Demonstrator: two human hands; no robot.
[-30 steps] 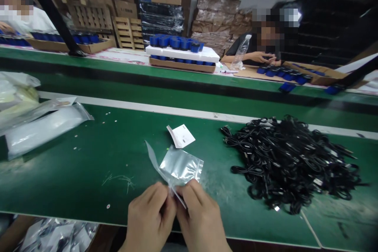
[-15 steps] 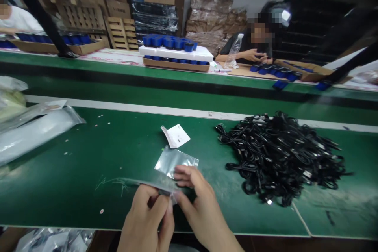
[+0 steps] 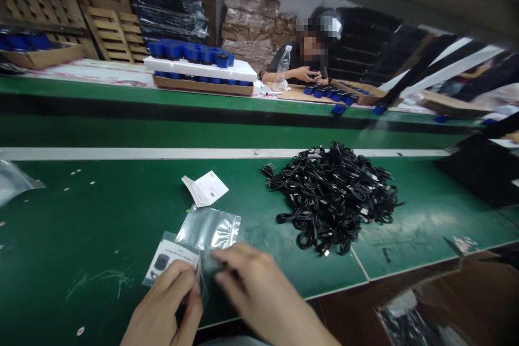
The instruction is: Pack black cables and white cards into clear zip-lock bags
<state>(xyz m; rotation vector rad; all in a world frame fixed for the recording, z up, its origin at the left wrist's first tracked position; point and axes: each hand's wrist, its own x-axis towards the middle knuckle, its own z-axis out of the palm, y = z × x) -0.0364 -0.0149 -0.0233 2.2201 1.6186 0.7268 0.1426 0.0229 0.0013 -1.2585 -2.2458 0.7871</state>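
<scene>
My left hand [image 3: 166, 303] is closed on a clear plastic bag with a printed leaflet [image 3: 172, 259] in it, the print facing up. Just right of the bag is my right hand [image 3: 253, 286], somewhat blurred, its thumb and forefinger apart and nothing visible between them. Beyond my hands an empty-looking clear zip bag [image 3: 208, 228] lies flat on the green table [image 3: 121, 216]. A folded white leaflet [image 3: 208, 188] rests at that bag's far edge. To the right spreads a heap of black cables [image 3: 332, 194], tied in small bundles.
A plastic packet [image 3: 14, 181] lies at the left edge. Below the table at lower right stands a box holding bagged items [image 3: 411, 316]. Across the bench are a foam tray [image 3: 243, 71] with blue parts, a bottle [image 3: 283, 67] and a seated person [image 3: 300, 70].
The view has swung to the right. The bag in my left hand has turned from edge-on to show its printed face. My right hand has come away from the bag's edge.
</scene>
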